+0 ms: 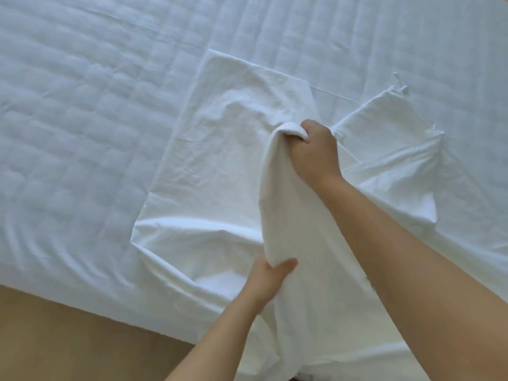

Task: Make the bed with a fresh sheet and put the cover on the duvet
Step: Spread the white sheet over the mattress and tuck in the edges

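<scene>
1. A white duvet cover (220, 149), still partly folded, lies on the sheet-covered bed (82, 119), near the edge closest to the person.
2. The right hand (313, 149) is closed in a fist around a raised bunch of the cover's cloth, which curls over the fingers (303, 133).
3. The left hand (269, 281) grips the same hanging fold lower down, thumb on the near face and the fingers hidden behind the cloth.
4. Between the two hands the fabric stands up off the bed as a loose vertical drape, and its lower end spills over the bed's near edge.
5. To the right, a folded flap of the cover (384, 125) lies flat, with small ties (401, 86) at its far corner.
6. Whether anything is inside the cover cannot be told.
7. The bed's near edge runs diagonally from the left side down towards the bottom centre, with tan floor (68, 339) showing below it.
8. The quilted left half of the bed and the whole far side lie bare of other items.
</scene>
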{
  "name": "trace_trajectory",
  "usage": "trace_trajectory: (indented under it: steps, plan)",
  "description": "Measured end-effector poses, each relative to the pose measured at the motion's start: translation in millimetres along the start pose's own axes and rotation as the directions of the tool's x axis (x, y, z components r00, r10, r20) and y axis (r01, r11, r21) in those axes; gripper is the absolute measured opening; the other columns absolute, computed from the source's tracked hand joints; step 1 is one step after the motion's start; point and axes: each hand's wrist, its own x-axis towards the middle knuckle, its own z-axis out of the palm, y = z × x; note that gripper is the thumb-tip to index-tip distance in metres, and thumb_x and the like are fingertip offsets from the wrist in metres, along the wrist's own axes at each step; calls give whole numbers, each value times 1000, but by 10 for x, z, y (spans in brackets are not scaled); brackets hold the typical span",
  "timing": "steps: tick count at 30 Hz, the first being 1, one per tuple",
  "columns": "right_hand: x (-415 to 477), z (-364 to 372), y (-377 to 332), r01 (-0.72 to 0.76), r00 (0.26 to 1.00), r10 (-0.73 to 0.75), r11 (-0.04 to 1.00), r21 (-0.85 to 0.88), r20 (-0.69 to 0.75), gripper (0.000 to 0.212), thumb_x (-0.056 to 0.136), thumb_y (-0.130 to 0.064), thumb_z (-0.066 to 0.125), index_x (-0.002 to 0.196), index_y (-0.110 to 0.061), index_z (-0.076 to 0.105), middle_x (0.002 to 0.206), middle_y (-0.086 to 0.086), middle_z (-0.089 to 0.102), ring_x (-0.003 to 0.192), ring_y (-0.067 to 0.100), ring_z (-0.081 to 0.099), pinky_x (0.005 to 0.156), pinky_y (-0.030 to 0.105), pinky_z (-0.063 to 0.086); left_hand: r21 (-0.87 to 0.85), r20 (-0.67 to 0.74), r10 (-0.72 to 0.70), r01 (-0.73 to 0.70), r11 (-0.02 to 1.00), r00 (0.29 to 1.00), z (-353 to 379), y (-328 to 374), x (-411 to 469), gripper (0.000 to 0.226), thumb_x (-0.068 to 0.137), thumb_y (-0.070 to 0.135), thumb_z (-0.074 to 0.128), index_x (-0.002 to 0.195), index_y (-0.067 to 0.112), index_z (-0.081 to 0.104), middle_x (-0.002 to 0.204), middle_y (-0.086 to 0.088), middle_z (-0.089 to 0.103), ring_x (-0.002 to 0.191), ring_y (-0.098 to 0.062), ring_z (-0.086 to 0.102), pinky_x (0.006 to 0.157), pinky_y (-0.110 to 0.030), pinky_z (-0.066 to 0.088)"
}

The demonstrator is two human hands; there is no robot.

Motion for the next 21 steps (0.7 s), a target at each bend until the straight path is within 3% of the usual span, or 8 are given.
trace_trajectory:
  steps: [3, 5, 6, 9, 11, 14, 17, 21]
  plan:
    - [81, -193, 169, 48, 995, -66, 973, -227, -74, 27, 89, -16, 49, 66, -17, 34, 57, -5, 36, 57, 21, 36, 53, 32, 20, -152, -286, -83, 40, 988, 955, 17, -18, 105, 20, 97, 19, 50, 103, 9, 66, 99, -13, 68, 93, -25, 64, 81, -37, 51]
    - [143, -394, 336, 93, 995, -93, 878, -470, 24, 14, 92, -26, 50, 91, -13, 46, 68, 2, 45, 69, 34, 49, 59, 32, 25, -225, -480, -35, -84, 971, 877, -223, 288, 277, 16, 97, 17, 49, 94, 12, 64, 99, -14, 66, 97, -26, 61, 85, -40, 50]
    - [162, -498, 425, 83, 995, -41, 841, -535, 91, 29, 91, -35, 53, 109, -13, 47, 75, 4, 49, 79, 36, 55, 62, 33, 29, -206, -513, 14, -140, 968, 858, -363, 502, 345, 18, 97, 19, 48, 87, 14, 62, 96, -11, 65, 95, -27, 61, 82, -39, 50]
    - [108, -681, 676, 78, 922, 154, 825, -559, 356, 102, 65, -72, 64, 145, -32, 15, 116, 7, 54, 111, 33, 53, 80, 37, 41, 120, -380, 318, -295, 948, 868, -411, 1194, 455, 21, 90, 27, 53, 70, 21, 57, 71, 5, 56, 72, -18, 52, 59, -29, 42]
    - [0, -634, 894, 148, 840, 224, 781, -606, 493, 129, 48, -83, 64, 146, -41, -8, 146, 6, 28, 132, 30, 34, 97, 45, 37, 390, -214, 488, -384, 837, 846, -147, 1469, 557, 19, 78, 38, 55, 67, 23, 54, 63, 10, 52, 62, -13, 49, 53, -25, 36]
    - [-101, -414, 1355, 279, 747, 331, 631, -724, 577, 142, 45, -84, 64, 141, -37, -29, 154, 3, -20, 143, 31, -13, 108, 61, 13, 568, -125, 543, -388, 726, 831, 171, 1467, 746, 22, 72, 39, 62, 83, 22, 53, 74, 10, 53, 72, -13, 53, 55, -20, 38]
    - [-184, -229, 1737, 347, 745, 306, 580, -737, 592, 129, 59, -72, 68, 147, -30, -17, 152, 6, -28, 142, 34, -19, 109, 59, 16, 724, -123, 406, -198, 661, 905, 131, 965, 809, 79, 65, 46, 75, 131, 22, 39, 117, 3, 48, 112, -19, 47, 81, -30, 43]
    - [-245, -110, 1961, 277, 879, 60, 743, -609, 473, 70, 83, -45, 61, 142, -23, 29, 144, 5, 33, 128, 30, 35, 85, 37, 44, 778, -223, 316, -27, 628, 922, 211, 76, 492, 114, 59, 53, 74, 148, 24, 9, 142, 4, 38, 129, -24, 39, 100, -45, 39]
